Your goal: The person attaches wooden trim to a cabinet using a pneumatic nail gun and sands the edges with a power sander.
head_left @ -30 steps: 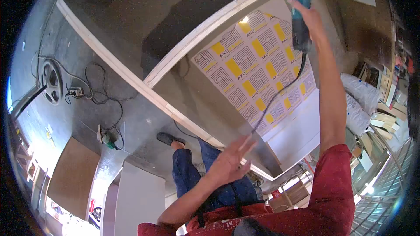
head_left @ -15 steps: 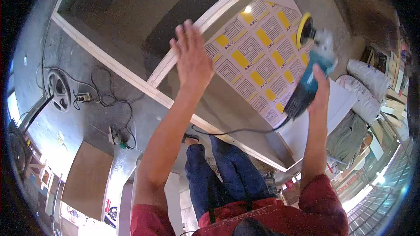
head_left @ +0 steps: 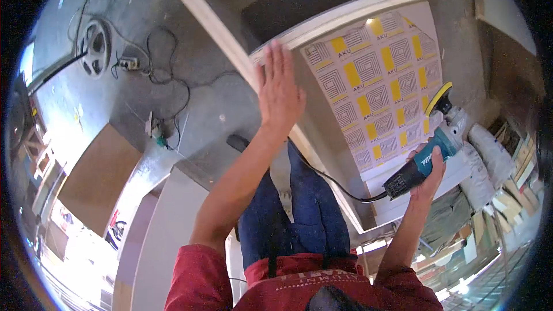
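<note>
My right hand is wrapped round the body of a teal and black angle grinder. A round yellow backing pad is on its head, tilted and apart from the wood. Its black cord trails left past my legs. My left hand lies with fingers stretched out at the joint where a pale wooden cross rail meets the long side rail of a big open cabinet frame. Inside the frame, below the grinder, is a sheet printed with yellow and black AKU patterns.
On the floor at left are a grey wheel-shaped reel, a power socket block, tangled cable and another teal tool. A brown board stands lower left. White sacks and wood offcuts lie at right.
My view has turned, so the frame appears shifted. My left hand has slid along the cross rail to its joint with the side rail. The grinder is lower in view, still in my right hand.
</note>
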`<state>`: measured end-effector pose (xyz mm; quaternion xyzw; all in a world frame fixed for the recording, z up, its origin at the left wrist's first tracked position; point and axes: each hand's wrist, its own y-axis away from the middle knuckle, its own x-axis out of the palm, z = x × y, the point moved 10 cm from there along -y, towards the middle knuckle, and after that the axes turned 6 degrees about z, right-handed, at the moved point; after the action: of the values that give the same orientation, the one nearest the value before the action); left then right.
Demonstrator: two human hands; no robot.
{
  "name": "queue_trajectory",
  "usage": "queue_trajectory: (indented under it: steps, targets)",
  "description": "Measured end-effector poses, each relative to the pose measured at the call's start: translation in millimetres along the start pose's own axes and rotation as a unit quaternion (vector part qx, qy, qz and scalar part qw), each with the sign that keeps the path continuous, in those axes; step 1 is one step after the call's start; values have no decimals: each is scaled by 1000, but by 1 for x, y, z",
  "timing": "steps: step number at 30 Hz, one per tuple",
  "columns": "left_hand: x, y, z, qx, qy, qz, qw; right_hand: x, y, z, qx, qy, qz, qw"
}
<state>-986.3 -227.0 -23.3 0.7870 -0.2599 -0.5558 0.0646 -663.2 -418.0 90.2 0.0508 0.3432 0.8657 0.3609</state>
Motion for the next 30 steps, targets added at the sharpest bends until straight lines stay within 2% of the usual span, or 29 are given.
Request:
queue_trajectory:
  steps: [1,5,11,13,16,17,19,21,23,25,26,28,30]
  targets:
    - [-2,12,17,-34,10,17,999,6,1,1,-1,7,11,1000]
    - [-14,41,45,-52,50,-2,997,26,10,4,-9,36,37,999]
    - [-17,55,46,-30,58,22,998,63,40,9,-17,64,51,996]
    - [-20,57,42,-3,28,24,999,78,49,10,-32,54,79,995]
    - [-19,73,37,27,-22,38,999,95,71,14,-36,66,69,995]
    - [-24,83,38,31,-18,31,999,103,79,13,-38,24,70,997]
    - [-25,116,22,99,101,97,985,116,98,4,-25,-5,72,997]
    - [-40,168,1,140,286,207,925,124,119,-14,4,-36,71,997]
    - [-67,229,-25,224,361,235,874,147,157,-17,10,-20,78,997]
    - [-98,274,-31,217,420,278,837,183,199,-14,7,-23,101,995]
    - [-119,293,-31,236,404,276,840,196,222,-17,11,-41,112,993]
    - [-139,323,-1,111,362,312,872,214,261,-22,-4,-72,135,988]
    - [-174,351,14,141,357,279,880,232,296,-13,-20,-104,165,981]
